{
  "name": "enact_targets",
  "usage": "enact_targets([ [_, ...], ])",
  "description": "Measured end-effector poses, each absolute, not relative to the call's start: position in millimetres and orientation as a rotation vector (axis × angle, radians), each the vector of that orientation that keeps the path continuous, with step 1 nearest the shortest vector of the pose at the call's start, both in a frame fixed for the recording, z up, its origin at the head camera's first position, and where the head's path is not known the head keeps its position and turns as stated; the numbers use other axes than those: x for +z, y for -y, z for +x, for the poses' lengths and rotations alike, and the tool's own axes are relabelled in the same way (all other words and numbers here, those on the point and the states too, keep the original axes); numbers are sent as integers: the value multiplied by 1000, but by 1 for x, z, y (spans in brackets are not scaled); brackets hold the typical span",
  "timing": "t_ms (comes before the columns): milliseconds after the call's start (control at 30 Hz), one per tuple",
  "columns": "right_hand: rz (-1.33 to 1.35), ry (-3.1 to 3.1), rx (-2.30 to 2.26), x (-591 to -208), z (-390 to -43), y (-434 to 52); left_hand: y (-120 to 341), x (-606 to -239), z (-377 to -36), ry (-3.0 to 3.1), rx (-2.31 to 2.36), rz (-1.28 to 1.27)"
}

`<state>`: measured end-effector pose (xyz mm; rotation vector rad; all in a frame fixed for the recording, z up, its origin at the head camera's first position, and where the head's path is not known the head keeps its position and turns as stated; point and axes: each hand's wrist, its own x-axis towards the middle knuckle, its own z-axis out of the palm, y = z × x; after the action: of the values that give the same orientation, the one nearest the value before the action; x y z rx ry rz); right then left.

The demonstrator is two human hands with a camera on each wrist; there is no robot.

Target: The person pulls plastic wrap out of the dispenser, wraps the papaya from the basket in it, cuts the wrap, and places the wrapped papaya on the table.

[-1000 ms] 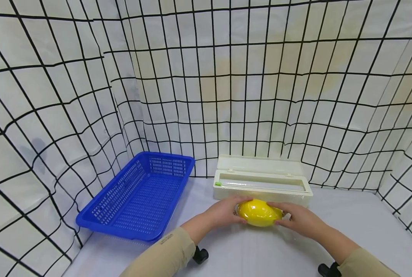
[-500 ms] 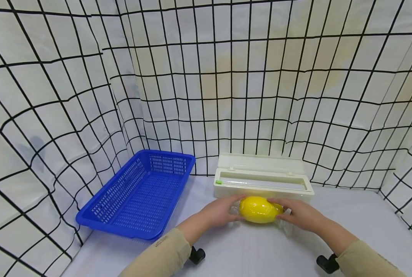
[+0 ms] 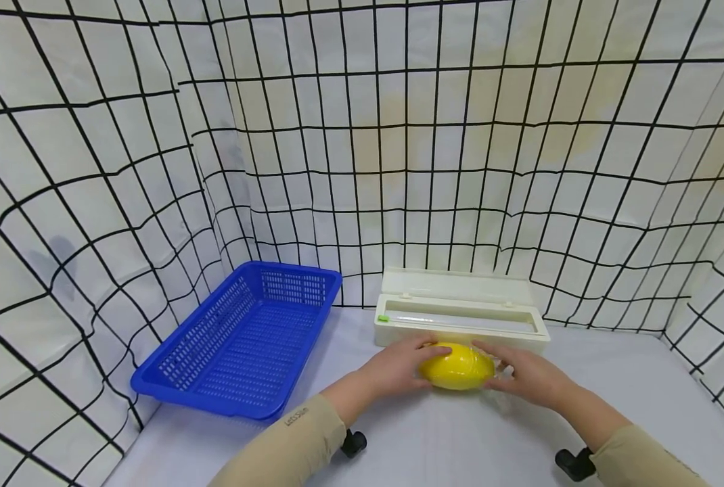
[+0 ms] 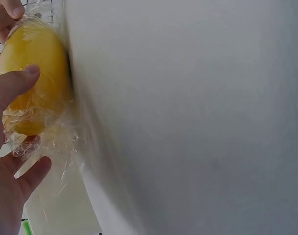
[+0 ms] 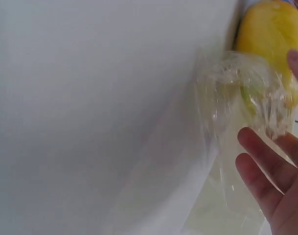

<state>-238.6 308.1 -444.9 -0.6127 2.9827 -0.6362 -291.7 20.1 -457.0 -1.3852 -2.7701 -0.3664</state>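
Observation:
A yellow oval fruit (image 3: pixel 457 366) in clear cling film lies between my two hands on the white table. My left hand (image 3: pixel 396 365) holds its left end, thumb laid across the film-covered skin in the left wrist view, fingers on the far side. Around the right end, my right hand (image 3: pixel 525 374) has its thumb and index finger on either side; its other fingers stand spread at the crumpled loose film (image 5: pixel 237 83) in the right wrist view. Just behind the fruit stands a white cling film dispenser (image 3: pixel 459 327), its lid raised and a roll inside.
A blue plastic basket (image 3: pixel 240 352) with perforated sides stands to the left. Black wire mesh (image 3: pixel 374 176) over white cloth walls the back and sides. The dispenser has a green slider (image 3: pixel 383 318) at its left end.
My left hand has moved in, with a fingertip now over the fruit's upper left side. The loose film at the left end is now hidden behind this hand in the head view.

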Motion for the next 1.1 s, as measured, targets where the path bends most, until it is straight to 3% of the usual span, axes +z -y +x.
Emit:
enact_targets([
  [200,-505,-3088,-630,-440,-231,-307,-19,-458,-295,2768,-388,-1401],
  [767,-991,-3179,-85,-461,-233,-297,-16,-462,-301,2737,-250,-1461],
  [900,-1030,-3218,-145,-464,-234,-298,-18,-462,-304,2671,-265,-1520],
  [1100,-858,-3213,-409,-460,-232,-298,-15,-457,-304,2742,-389,-1493],
])
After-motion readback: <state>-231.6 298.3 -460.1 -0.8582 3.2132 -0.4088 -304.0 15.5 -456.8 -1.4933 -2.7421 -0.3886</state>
